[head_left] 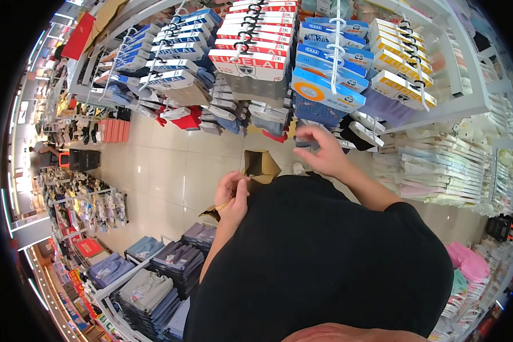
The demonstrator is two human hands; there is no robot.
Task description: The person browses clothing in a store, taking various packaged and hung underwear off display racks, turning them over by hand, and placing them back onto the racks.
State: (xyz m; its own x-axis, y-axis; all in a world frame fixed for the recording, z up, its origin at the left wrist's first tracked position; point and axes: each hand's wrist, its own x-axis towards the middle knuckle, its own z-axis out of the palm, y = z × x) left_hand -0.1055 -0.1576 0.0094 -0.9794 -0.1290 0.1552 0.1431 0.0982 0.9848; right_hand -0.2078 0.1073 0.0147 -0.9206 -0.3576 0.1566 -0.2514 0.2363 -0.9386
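Note:
My left hand is at the left of my body, a yellow band on its wrist. Its fingers are curled toward the thumb beside an open cardboard box; whether anything small is pinched there I cannot make out. To the right of the box, my right hand is raised with its thumb and fingers apart, holding nothing visible. Just beyond it hang blue-headed packs on a hook, with dark patterned fabric below their card. Red-and-white FUDELAI packs hang to their left.
Yellow-and-white packs hang at the rack's right end, by its white frame. Folded pale clothes hang further right. Stacks of folded trousers stand at lower left. Glossy floor tiles stretch between the displays.

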